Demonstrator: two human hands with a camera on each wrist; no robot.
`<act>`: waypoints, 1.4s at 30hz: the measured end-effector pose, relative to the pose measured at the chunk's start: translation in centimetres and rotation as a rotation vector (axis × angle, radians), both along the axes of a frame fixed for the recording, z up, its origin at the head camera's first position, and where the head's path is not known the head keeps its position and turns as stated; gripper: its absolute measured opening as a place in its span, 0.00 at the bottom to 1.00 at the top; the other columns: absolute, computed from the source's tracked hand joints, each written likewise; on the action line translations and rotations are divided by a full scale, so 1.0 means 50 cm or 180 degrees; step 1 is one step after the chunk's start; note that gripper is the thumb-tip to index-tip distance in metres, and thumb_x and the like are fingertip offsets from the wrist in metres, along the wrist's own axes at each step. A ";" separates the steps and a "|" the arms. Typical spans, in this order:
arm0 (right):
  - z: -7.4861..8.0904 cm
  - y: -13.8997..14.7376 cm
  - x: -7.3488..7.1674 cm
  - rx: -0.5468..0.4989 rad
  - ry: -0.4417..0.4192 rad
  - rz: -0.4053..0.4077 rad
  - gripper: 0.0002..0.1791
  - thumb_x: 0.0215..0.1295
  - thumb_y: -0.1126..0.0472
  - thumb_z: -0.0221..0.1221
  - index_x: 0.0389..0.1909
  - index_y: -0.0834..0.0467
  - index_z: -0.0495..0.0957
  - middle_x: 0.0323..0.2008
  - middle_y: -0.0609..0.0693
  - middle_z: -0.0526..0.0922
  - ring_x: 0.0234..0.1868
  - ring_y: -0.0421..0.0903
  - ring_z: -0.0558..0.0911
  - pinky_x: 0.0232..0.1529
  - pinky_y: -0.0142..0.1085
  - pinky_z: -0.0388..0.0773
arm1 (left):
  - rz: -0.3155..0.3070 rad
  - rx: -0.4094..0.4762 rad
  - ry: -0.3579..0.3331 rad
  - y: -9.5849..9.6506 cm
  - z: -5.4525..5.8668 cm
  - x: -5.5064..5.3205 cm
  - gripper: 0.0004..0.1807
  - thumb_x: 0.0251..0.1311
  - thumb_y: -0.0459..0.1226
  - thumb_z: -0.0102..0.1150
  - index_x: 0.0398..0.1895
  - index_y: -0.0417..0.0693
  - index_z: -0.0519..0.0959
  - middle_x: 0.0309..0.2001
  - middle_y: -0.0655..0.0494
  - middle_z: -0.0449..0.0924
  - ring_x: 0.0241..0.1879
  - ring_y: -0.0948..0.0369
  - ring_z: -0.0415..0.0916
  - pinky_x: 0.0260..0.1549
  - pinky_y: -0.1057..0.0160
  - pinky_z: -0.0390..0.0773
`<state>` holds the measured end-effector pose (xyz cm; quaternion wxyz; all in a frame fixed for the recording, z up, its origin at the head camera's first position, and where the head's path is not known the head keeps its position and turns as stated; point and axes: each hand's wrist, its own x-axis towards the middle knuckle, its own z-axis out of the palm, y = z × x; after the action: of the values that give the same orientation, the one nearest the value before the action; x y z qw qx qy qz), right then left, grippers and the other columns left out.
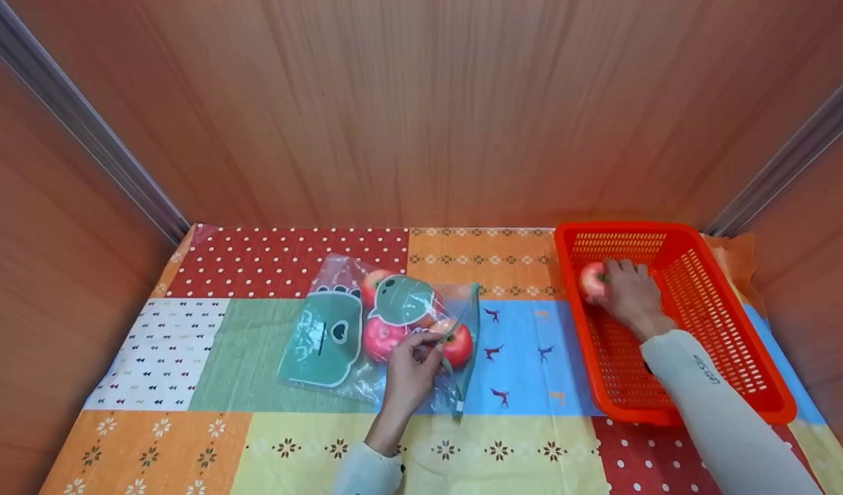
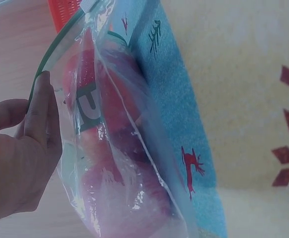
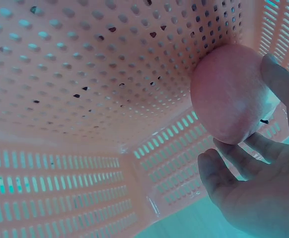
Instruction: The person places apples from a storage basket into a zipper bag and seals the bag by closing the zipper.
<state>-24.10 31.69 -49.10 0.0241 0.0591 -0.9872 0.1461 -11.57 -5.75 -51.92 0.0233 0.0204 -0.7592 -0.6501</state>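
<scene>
A clear zip bag (image 1: 387,385) with green animal prints lies on the cloth, with several red apples (image 1: 385,338) inside. At its right-hand opening, my left hand (image 1: 414,364) pinches the green-edged rim between thumb and fingers; the left wrist view shows this edge (image 2: 52,53) standing up from the apples. Inside the orange-red plastic basket (image 1: 590,371), my right hand (image 1: 629,294) holds a single apple (image 1: 593,280) near the left wall. In the right wrist view, thumb and fingers lie around that apple (image 3: 231,94), whose dark stem faces the palm.
A patchwork-print cloth (image 1: 146,440) covers the table. Wood-grain panels (image 1: 463,124) rise at the back and both sides. The basket stands at the right, close to the side panel, with orange material (image 1: 741,265) beside its far right corner.
</scene>
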 end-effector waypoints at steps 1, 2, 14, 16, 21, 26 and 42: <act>0.001 0.001 0.003 0.0022 0.0028 0.0013 0.39 0.62 0.58 0.75 0.67 0.70 0.68 0.57 0.72 0.74 0.53 0.70 0.70 0.59 0.69 0.75 | 0.0003 -0.0009 -0.0007 0.000 0.001 0.000 0.12 0.69 0.27 0.64 0.52 0.35 0.86 0.46 0.44 0.84 0.31 0.59 0.81 0.29 0.67 0.85; 0.003 0.001 0.007 0.0041 0.0055 0.0025 0.39 0.62 0.58 0.75 0.68 0.70 0.68 0.57 0.72 0.75 0.53 0.70 0.70 0.60 0.69 0.75 | 0.0005 -0.0013 -0.0009 0.000 0.002 0.000 0.12 0.69 0.27 0.64 0.53 0.35 0.86 0.45 0.44 0.84 0.31 0.59 0.81 0.29 0.67 0.85; 0.043 0.006 0.040 0.0135 0.0478 0.0251 0.42 0.57 0.60 0.77 0.69 0.67 0.69 0.58 0.69 0.76 0.51 0.68 0.73 0.58 0.69 0.77 | 0.0010 -0.0050 -0.0034 -0.001 0.003 0.002 0.12 0.68 0.27 0.64 0.53 0.36 0.86 0.46 0.44 0.84 0.32 0.59 0.81 0.31 0.67 0.86; 0.050 0.005 0.047 0.0140 0.0533 0.0301 0.42 0.57 0.60 0.78 0.70 0.67 0.69 0.59 0.69 0.75 0.51 0.69 0.73 0.57 0.68 0.77 | 0.0010 -0.0025 -0.0051 0.000 0.004 0.003 0.12 0.68 0.27 0.64 0.53 0.36 0.86 0.46 0.44 0.84 0.32 0.60 0.81 0.30 0.67 0.86; 0.070 -0.002 0.064 0.0076 0.0551 0.0328 0.44 0.58 0.59 0.78 0.72 0.67 0.68 0.62 0.69 0.74 0.53 0.68 0.72 0.57 0.68 0.77 | -0.0001 0.0035 -0.0049 0.000 0.005 0.003 0.13 0.68 0.27 0.63 0.53 0.34 0.85 0.46 0.44 0.84 0.31 0.60 0.81 0.30 0.65 0.87; 0.091 -0.009 0.078 0.0018 0.0619 0.0293 0.45 0.57 0.59 0.78 0.72 0.67 0.67 0.63 0.69 0.74 0.54 0.69 0.72 0.58 0.69 0.76 | 0.0012 0.0021 -0.0088 0.000 0.003 0.001 0.13 0.68 0.27 0.64 0.53 0.35 0.85 0.46 0.44 0.84 0.32 0.59 0.82 0.31 0.63 0.88; 0.160 -0.061 0.141 -0.0090 0.0827 0.0291 0.48 0.54 0.60 0.80 0.75 0.64 0.67 0.68 0.68 0.72 0.60 0.68 0.71 0.60 0.70 0.76 | -0.0024 0.0041 0.0034 -0.003 0.001 0.003 0.12 0.68 0.27 0.64 0.52 0.34 0.85 0.47 0.43 0.85 0.30 0.61 0.82 0.29 0.66 0.87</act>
<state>-17.04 28.63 -41.08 0.1458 0.1222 -0.9699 0.1521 -11.40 -5.89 -51.86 0.0247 0.0142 -0.7549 -0.6552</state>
